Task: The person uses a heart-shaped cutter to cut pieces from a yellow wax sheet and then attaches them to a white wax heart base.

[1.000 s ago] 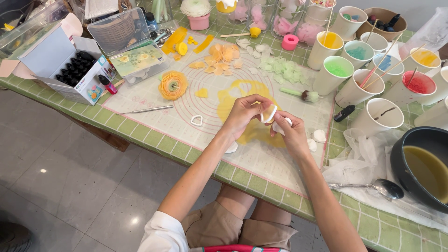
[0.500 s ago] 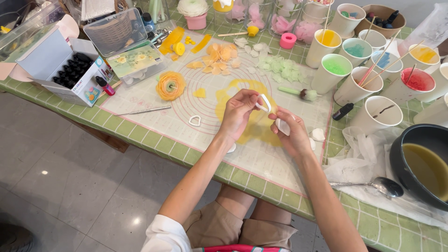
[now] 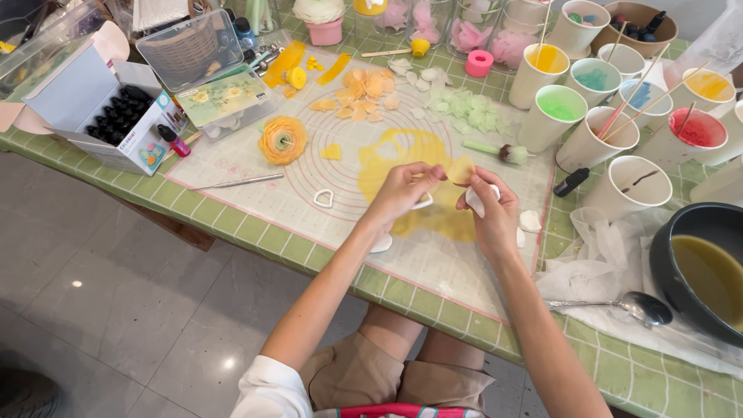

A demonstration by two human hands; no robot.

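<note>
Green-checked table point(image 3: 232, 224) over a grey tile floor, with a clear mat point(image 3: 309, 166) laid on it. Far right there's a crowd of paper cups, I count about nine, holding green, yellow, blue and red stuff, some with sticks in them. One dark bowl point(image 3: 681, 232) of yellowish liquid sits near right, one spoon point(image 3: 631, 306) beside it on white cloth. One white box point(image 3: 101, 108) of dark bottles is at far left, with one finished yellow flower point(image 3: 282, 139) on the mat right of it.

Both hands are up over a yellow patch point(image 3: 418, 155) mid-mat. Left hand point(image 3: 402, 190) pinches a thin pale-yellow petal point(image 3: 462, 170) at its fingertips. Right hand point(image 3: 491, 209) touches that same petal and is closed around a small white piece point(image 3: 476, 201). One heart cutter point(image 3: 323, 199) lies left of the hands.
</note>
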